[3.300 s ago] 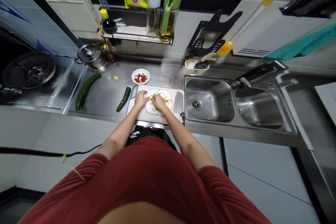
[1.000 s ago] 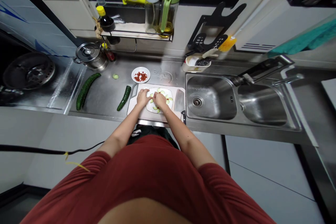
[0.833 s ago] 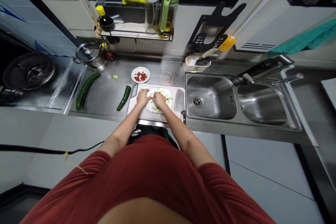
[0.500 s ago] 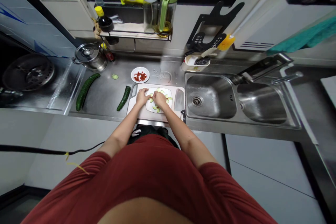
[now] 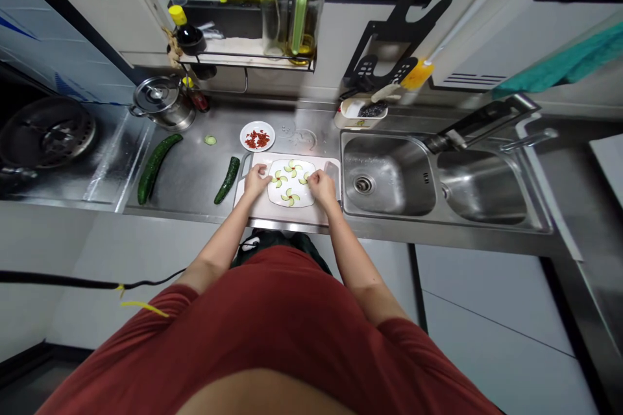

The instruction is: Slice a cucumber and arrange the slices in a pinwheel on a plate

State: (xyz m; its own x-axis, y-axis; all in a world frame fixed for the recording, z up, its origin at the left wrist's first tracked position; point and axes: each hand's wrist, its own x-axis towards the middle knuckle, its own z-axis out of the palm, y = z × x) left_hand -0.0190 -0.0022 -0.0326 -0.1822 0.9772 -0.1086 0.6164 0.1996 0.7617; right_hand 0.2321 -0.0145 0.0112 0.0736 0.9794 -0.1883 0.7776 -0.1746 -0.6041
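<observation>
A white square plate (image 5: 299, 191) lies on the cutting board (image 5: 263, 211), with thin cucumber slices (image 5: 291, 198) set out on it as several pinwheels with small red centres. My left hand (image 5: 256, 183) is at the plate's left edge, its thumb and fingers apart and nothing seen in them. At the right edge, beside the right-hand pinwheel, my right hand (image 5: 323, 189) has its fingertips pinched together; anything between them is too small to make out. Behind the board stands a small white dish (image 5: 246, 128) of chopped red pieces. A knife (image 5: 333, 171) lies partly hidden behind my right hand.
A shorter piece of cucumber (image 5: 226, 180) lies left of the board, and a longer cucumber (image 5: 156, 168) farther left. A cucumber end (image 5: 209, 140) and a lidded steel pot (image 5: 163, 104) are behind them. The double sink (image 5: 389, 175) adjoins the board's right side.
My hands have drawn apart from over the plate: the right one moved to the right edge, the left one slightly left. The cucumber pinwheels now show uncovered. The view has shifted slightly.
</observation>
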